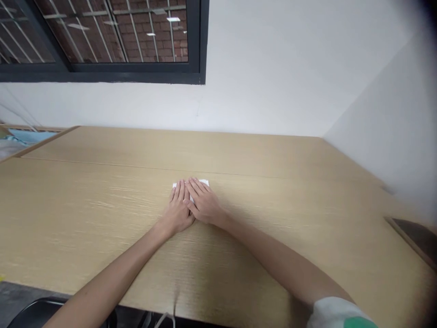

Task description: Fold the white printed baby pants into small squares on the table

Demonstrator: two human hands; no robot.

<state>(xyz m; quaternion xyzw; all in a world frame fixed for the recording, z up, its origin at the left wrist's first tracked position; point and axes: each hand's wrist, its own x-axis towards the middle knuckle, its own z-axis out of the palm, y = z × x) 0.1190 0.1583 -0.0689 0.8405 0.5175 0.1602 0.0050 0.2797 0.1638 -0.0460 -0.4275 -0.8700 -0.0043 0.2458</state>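
- On the wood-toned table (102, 237), near its middle, a small white piece (205, 181), paper or cloth, lies mostly hidden beneath your two hands
- Your left hand (178, 212) and right hand (204, 203) rest flat and touch, the right thumb lying over the left hand; the fingers stretch out, curled around nothing, so the white piece seems pressed down rather than gripped
- With no pinch on it, the piece could slip or bunch up if you push unevenly
- The thin seam (141, 167) just beyond your fingertips might catch its edge
- Your overlapping thumb could hinder the other hand if they move apart
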